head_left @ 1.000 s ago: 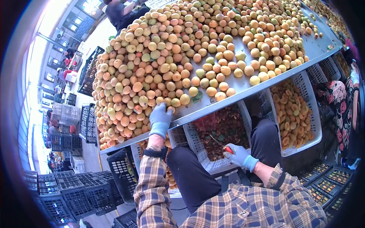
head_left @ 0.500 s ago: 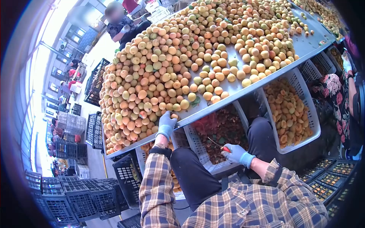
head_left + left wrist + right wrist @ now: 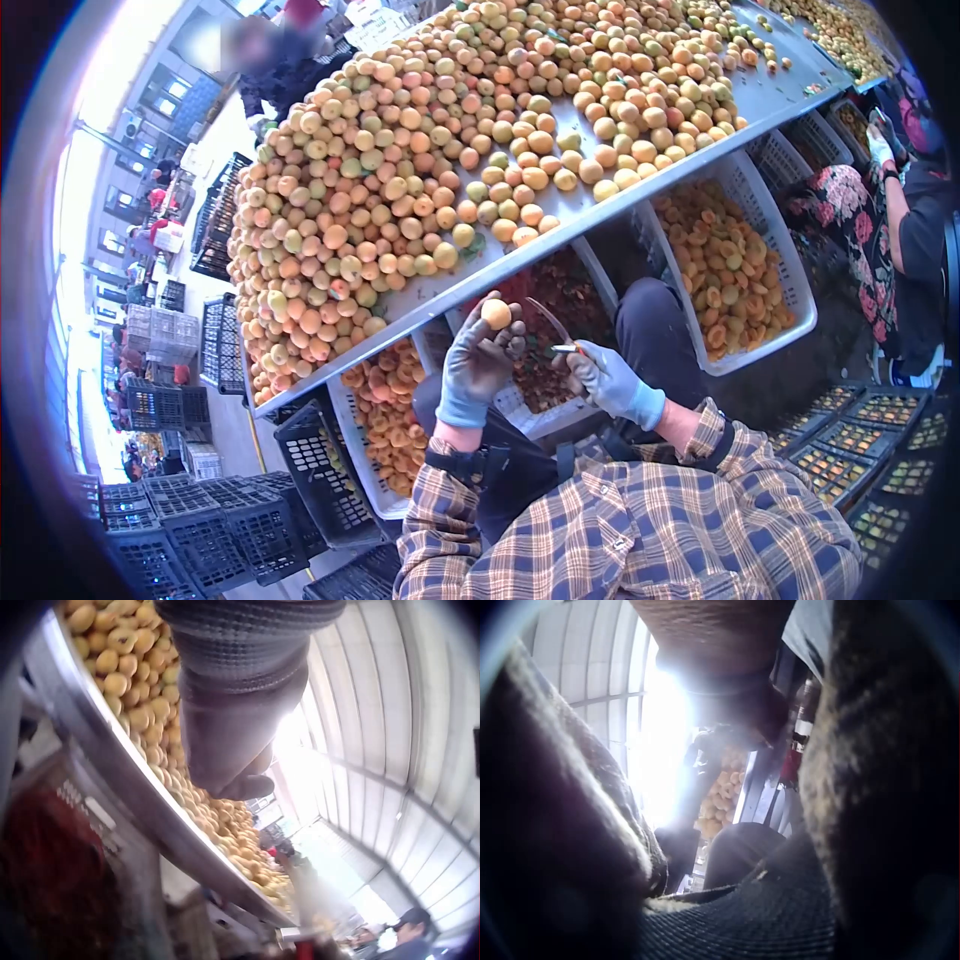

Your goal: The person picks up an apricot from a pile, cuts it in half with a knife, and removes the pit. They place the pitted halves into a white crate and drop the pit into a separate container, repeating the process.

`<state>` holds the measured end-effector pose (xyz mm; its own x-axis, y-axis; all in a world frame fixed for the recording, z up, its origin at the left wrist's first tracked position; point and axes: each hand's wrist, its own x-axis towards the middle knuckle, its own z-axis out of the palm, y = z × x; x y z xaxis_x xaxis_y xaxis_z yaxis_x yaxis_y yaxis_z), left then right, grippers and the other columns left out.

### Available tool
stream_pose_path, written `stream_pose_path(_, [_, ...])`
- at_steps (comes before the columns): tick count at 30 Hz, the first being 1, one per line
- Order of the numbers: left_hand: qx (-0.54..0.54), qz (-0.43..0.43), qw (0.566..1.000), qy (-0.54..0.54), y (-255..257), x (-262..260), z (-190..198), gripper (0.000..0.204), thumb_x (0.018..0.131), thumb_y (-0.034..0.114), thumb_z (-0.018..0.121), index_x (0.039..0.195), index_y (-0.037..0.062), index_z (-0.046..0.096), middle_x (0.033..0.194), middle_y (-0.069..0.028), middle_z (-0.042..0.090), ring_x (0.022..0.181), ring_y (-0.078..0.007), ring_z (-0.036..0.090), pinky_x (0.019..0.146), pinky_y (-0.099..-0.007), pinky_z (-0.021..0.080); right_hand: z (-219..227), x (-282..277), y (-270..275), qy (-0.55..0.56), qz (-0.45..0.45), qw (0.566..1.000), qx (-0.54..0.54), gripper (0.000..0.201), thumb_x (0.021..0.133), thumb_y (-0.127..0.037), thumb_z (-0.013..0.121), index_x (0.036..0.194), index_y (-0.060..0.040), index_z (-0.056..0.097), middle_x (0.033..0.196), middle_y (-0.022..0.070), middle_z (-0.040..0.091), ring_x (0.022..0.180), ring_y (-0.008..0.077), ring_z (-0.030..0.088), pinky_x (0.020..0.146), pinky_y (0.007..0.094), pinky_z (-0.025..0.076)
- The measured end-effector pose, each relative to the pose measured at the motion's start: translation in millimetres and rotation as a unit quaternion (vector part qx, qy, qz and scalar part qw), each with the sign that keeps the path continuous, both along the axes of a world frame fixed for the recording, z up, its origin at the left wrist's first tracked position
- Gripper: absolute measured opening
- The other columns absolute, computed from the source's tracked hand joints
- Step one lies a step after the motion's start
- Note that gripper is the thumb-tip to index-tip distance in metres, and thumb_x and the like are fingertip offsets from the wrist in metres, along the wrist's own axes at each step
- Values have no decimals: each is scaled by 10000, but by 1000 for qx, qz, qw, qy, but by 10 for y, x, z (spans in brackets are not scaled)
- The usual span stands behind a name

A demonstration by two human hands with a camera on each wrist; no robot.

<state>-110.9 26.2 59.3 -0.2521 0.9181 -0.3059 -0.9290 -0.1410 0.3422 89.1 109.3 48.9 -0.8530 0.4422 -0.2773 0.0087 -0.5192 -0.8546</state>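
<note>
In the head view my gloved left hand, its palm side dirty, holds up a single apricot at its fingertips, just off the table's front edge. My gloved right hand grips a small knife whose thin curved blade points up toward the left hand. Blade and fruit are apart. Beyond them a large heap of whole apricots covers much of the metal table. The left wrist view shows the back of the left glove over the table edge; in the right wrist view glare and sleeve hide the knife.
Under the table edge stand a crate of halved apricots at right, another crate at left, and a middle crate with dark reddish scraps. Black crates are stacked at far left. Another person sits at right.
My left hand has picked an apricot from the heap's edge and brought it back over my lap, palm turned up. The right hand has raised the knife toward it.
</note>
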Motion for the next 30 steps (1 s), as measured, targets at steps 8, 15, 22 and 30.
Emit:
stream_pose_path(8, [-21, 70, 988, -135, -1, 647, -342, 413, 901, 86, 578, 1290, 18, 458, 1189, -195, 549, 1065, -322, 553, 854, -395, 519, -36, 208, -75, -51, 16, 991, 120, 335, 976, -421, 466, 955, -90, 508, 679, -45, 483, 551, 22, 403, 494, 173, 339])
stream_pose_path(15, [-41, 73, 994, -68, -94, 778, -391, 376, 877, 231, 656, 1176, 30, 550, 985, -103, 608, 945, -247, 586, 801, -359, 527, -16, 274, -114, -84, 16, 988, 128, 346, 986, -367, 471, 888, -36, 489, 629, -16, 442, 598, 58, 402, 552, 243, 380])
stream_pose_path(22, [-75, 41, 996, 11, -111, 880, -397, 456, 858, 403, 656, 1143, 57, 566, 923, -78, 618, 913, -241, 594, 848, -415, 484, -76, 300, -226, -93, 29, 967, 237, 324, 987, -354, 477, 893, -45, 494, 647, -37, 446, 580, 45, 384, 520, 226, 357])
stream_pose_path(30, [-98, 82, 986, 111, -96, 957, -383, 362, 892, 356, 631, 1037, 25, 611, 864, -82, 643, 801, -212, 625, 777, -356, 509, -151, 297, -257, -132, 21, 926, 354, 355, 986, -355, 474, 877, -18, 497, 632, 31, 455, 602, 91, 441, 564, 290, 404])
